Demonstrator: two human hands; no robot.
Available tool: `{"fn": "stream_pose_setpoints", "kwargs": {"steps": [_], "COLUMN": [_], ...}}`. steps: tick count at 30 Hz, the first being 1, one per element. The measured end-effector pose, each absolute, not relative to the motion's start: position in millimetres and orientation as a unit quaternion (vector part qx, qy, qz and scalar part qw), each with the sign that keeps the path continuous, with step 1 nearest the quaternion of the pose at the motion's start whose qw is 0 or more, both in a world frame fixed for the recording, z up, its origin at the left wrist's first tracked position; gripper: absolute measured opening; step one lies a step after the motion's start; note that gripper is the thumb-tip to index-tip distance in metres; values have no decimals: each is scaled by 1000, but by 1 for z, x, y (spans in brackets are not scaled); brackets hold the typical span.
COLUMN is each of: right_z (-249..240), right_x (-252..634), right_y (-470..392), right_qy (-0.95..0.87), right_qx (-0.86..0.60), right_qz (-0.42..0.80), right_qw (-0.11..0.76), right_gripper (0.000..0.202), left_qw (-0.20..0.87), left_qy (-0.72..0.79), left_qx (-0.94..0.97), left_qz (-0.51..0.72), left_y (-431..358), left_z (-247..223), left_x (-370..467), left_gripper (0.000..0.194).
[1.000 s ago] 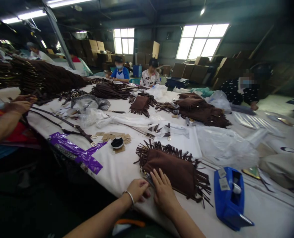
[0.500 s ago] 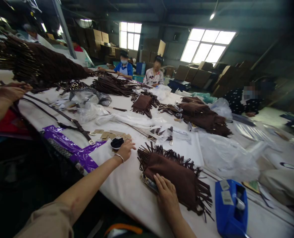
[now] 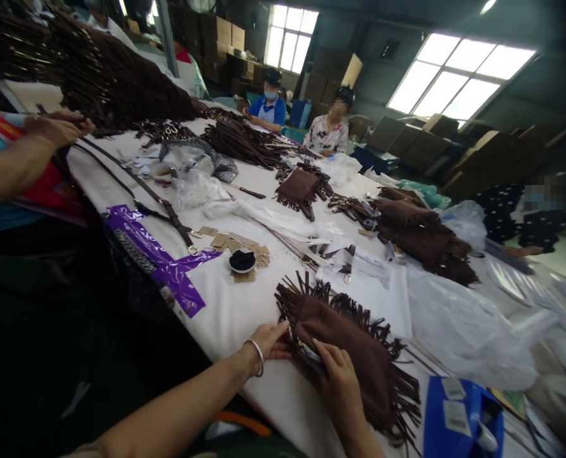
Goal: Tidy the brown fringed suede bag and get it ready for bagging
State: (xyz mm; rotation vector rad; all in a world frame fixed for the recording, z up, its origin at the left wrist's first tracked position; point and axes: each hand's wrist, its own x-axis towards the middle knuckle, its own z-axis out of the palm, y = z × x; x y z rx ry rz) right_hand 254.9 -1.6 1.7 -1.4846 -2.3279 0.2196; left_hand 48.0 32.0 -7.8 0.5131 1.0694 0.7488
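Head view: left hand (image 3: 268, 346) rejoins right hand (image 3: 343, 378) at fringed bag (image 3: 359, 343).

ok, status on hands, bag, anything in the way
Left hand at fringed brown bag's corner. Right hand on its near edge. Blue tape dispenser off to the right, clear of both.

Brown fringed fabric pouch (image 3: 347, 346): matt, soft, suede-like surface. Purple printed plastic tape (image 3: 175, 270): glossy, creased. Large clear plastic bag (image 3: 469, 324): thin, shiny, wrinkled. Blue tape dispenser (image 3: 448, 423): smooth plastic. White table covering (image 3: 216, 312): matt, cloth-like, lightly rumpled.
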Motion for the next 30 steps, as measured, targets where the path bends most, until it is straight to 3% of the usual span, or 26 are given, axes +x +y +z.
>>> {"fn": "stream_pose_setpoints", "kwargs": {"steps": [7,16,23,27,30], "right_z": [12,11,5,1,-2], "right_x": [253,246,245,242,244], "right_y": [-6,-15,-22,-29,-37], "right_qy": [-817,-807,-801,-803,-817], "right_qx": [-535,-548,-551,-553,-537], "right_qz": [87,91,111,76,43], "right_qw": [196,203,206,207,205], "right_gripper": [57,64,67,67,66], "left_qw": [707,744,688,626,474], "left_qy": [547,475,460,511,526], "left_qx": [291,143,30,246,570], "left_qz": [341,448,561,535,417], "left_y": [69,27,-3,-5,6], "left_z": [-12,-3,3,21,33], "left_x": [58,31,15,24,51], "left_gripper": [25,18,12,20,16]}}
